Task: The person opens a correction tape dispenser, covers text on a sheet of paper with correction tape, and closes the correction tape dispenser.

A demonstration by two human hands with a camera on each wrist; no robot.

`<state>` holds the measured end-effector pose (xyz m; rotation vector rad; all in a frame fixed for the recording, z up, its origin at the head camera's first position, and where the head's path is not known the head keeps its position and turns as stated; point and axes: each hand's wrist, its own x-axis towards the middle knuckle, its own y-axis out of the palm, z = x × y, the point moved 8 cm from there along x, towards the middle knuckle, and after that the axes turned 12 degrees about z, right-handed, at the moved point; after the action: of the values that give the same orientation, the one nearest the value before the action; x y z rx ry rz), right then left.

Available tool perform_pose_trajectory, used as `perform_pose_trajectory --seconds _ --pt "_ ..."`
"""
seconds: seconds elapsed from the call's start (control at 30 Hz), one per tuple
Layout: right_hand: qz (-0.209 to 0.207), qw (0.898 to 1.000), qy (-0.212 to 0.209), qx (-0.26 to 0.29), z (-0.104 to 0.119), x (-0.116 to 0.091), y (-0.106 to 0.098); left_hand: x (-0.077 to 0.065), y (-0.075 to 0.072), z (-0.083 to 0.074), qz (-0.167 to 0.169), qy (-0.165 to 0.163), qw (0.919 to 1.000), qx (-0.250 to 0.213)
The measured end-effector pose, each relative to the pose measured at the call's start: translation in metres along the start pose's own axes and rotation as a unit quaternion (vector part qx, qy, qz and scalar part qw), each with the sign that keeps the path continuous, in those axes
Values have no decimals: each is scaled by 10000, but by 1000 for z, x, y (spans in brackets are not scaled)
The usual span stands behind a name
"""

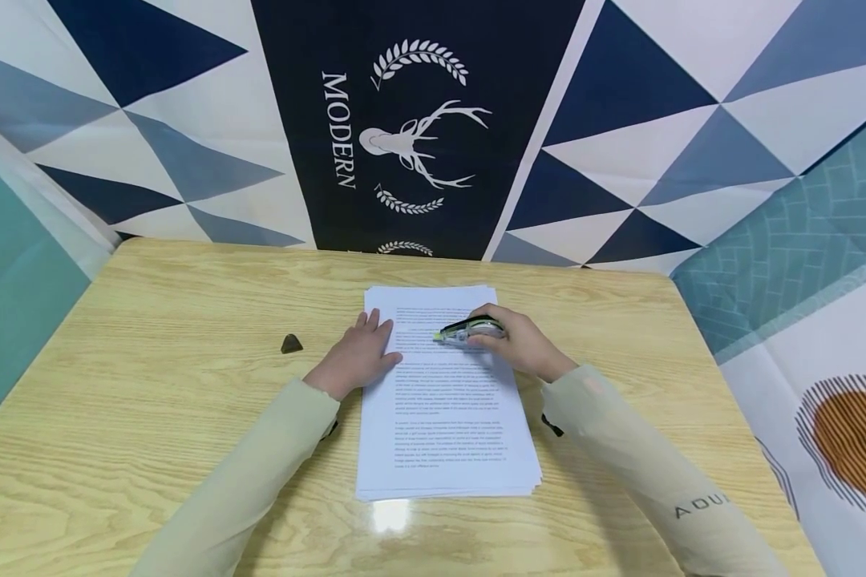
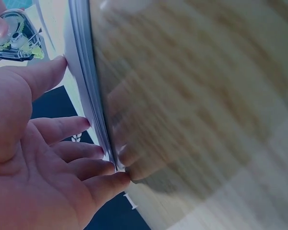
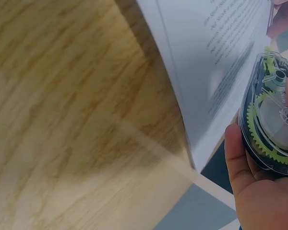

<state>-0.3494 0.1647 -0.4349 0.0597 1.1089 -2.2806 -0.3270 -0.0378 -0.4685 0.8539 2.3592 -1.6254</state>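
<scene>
A stack of printed paper [image 1: 447, 441] lies on the wooden table in front of me. My left hand [image 1: 357, 353] rests on the stack's left edge with fingers spread; the left wrist view shows its fingertips [image 2: 98, 152] along the sheets' side. In my right hand [image 1: 523, 344] I grip a correction tape dispenser [image 1: 472, 328] with a clear case. Its green gears [image 3: 257, 127] show in the right wrist view. The dispenser's yellow-green tip is over the upper lines of text, pointing left toward the left hand.
A small dark cap-like piece [image 1: 291, 344] sits on the table [image 1: 188, 385] left of the left hand. Behind the table's far edge hangs a patterned cloth [image 1: 418, 144] with a deer head and the word MODERN.
</scene>
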Motion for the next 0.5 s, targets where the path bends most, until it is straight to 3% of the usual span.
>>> perform_pose_trajectory --seconds 0.5 --pt "42 9998 -17 204 -4 -3 6 -1 1 1 -104 77 9999 -11"
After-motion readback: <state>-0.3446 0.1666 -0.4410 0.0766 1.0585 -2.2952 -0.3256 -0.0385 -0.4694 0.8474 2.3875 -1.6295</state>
